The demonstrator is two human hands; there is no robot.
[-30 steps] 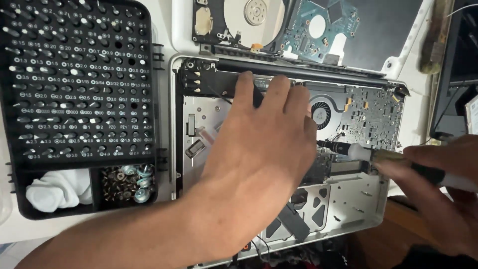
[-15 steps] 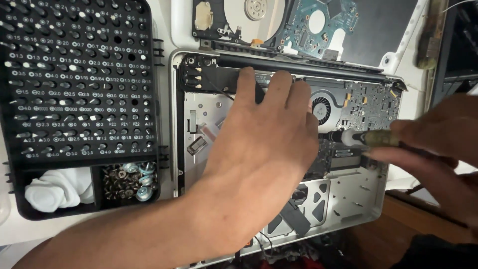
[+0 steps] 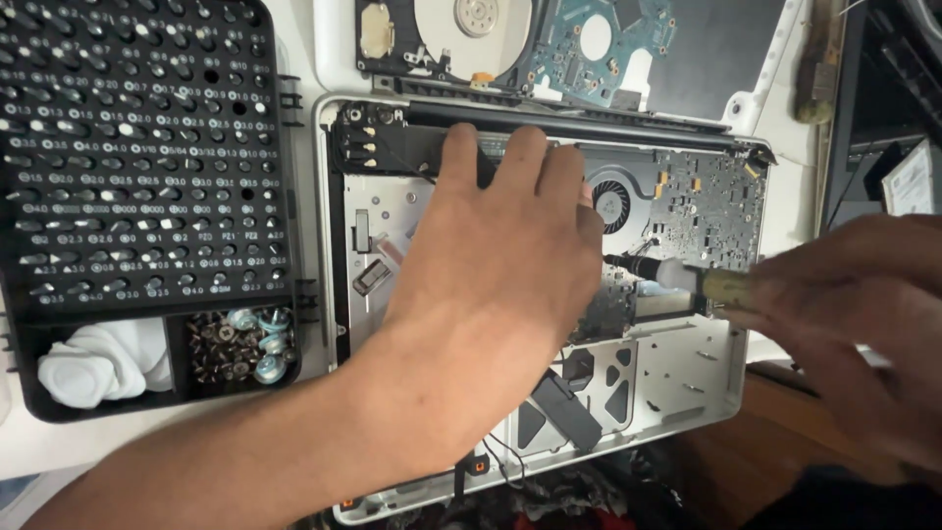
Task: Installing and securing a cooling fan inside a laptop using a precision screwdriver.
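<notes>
Closer now, the screwdriver (image 3: 687,280) tip has slid left toward the fan (image 3: 610,204), right of centre in the opened laptop chassis (image 3: 687,378). Right hand (image 3: 844,314) pinches its handle; left hand (image 3: 491,275) lies flat, fingers spread, bracing the chassis mid-frame. Looks like screw work: next, seat the tip squarely. Bit tray (image 3: 137,157) sits upper left.

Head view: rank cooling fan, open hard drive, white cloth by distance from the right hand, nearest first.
From the right hand, which holds a screwdriver:
1. Cooling fan, inside the opened laptop, just left of the tool.
2. Open hard drive, top centre, above the laptop.
3. White cloth, far left, in the bit tray's lower compartment.
</notes>
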